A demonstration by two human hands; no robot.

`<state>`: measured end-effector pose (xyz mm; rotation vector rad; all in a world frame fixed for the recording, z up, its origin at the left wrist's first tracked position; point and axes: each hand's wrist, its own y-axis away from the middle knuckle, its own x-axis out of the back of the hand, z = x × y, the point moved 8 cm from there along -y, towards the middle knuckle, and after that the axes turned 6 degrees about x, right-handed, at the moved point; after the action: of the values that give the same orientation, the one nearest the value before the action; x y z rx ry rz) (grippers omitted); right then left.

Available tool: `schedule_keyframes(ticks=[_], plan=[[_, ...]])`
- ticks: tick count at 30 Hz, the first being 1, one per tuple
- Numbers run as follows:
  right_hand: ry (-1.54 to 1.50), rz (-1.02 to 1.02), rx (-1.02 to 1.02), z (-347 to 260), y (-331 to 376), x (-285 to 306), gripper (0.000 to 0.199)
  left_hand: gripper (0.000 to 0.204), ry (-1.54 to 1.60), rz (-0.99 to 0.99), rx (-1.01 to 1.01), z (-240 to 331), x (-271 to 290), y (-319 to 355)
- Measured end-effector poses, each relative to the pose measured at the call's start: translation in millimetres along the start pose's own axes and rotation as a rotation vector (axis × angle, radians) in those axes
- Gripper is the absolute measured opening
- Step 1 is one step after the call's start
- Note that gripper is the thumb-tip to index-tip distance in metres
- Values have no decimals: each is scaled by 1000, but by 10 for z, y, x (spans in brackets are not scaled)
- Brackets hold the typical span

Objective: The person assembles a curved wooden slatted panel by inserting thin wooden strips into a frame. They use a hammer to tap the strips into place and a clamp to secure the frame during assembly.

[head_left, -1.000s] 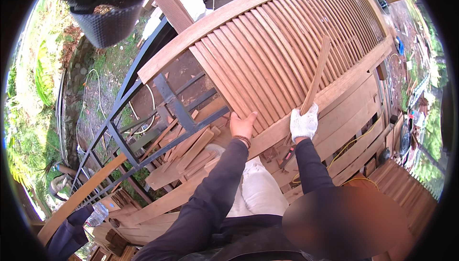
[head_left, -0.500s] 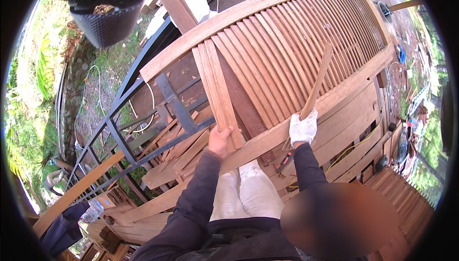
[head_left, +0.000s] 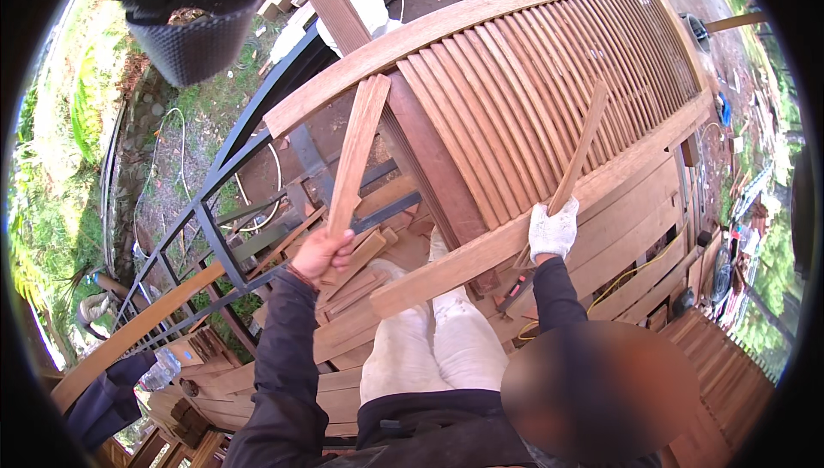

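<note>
The left hand (head_left: 319,253) is closed around two slats (head_left: 354,152), now lifted free of the frame (head_left: 481,18) at centre-left; the gloved right hand (head_left: 552,229) grips another thin, brown slat (head_left: 584,138).

Outdoor woodworking yard.
Slatted timber panel (head_left: 549,82), loose boards (head_left: 360,288), black steel frame (head_left: 215,236), grass (head_left: 60,150) alongside.

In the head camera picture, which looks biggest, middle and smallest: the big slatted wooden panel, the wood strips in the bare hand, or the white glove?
1. Slatted wooden panel, by far the largest.
2. Wood strips held by the left hand.
3. White glove on the right hand, smallest.
The fisheye bends sizes, but these gaps are plain.
</note>
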<state>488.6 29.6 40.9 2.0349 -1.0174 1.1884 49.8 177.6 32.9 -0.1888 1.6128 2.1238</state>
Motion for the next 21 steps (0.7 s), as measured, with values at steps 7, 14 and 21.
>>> schedule_keyframes(ticks=[7,14,21], plan=[[-118,-80,20,-31,85,8,55,26,306,-57,-48,-1156,-1646,-228],[-839,-557,-132,-810,1387,-273,75,63,-307,39,-350,-1221,-1386,-103],[-760,-735,-61,-1033,1570,-443,72,71,-718,151,-575,-1153,-1523,168]])
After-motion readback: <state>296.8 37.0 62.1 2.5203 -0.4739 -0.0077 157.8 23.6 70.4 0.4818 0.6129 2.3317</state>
